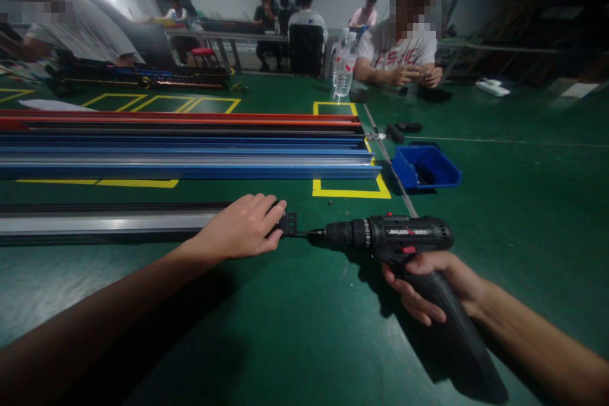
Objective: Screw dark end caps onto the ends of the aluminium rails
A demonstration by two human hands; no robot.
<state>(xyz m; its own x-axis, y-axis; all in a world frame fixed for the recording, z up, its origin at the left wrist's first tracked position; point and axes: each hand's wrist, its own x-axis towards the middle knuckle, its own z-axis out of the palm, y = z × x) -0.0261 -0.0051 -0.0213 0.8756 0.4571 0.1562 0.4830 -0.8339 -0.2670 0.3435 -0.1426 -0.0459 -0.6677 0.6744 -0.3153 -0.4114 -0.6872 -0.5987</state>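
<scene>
Head camera looks down on a green table (523, 216), and from my remote seat I read both hands clearly. The left hand (245, 227) lies palm down over the near end of a silver rail (109, 222). Its fingers curl over the rail's far edge and clamp it against the table. This long rail runs off to the left, parallel to the table's near edge. At its right end sits a small black bracket (290, 223), just beside the fingertips.

The right hand (447, 276) is clenched around the handle of a black cordless drill (404, 235). The drill is held level and points left. Its bit (297, 234) meets the bracket at the rail's end, though I cannot tell whether a screw sits between them.

Behind the rail lies a stack of long blue and red profiles (190, 146), well apart from the hands. Its right end stops at a yellow tape outline (349, 192). A blue bin (425, 167) stands just right of that outline. Farther back a clear water bottle (342, 63) stands upright. Near it a person in a white shirt (399, 47) sits across the table with hands together. More people sit at a table behind.
</scene>
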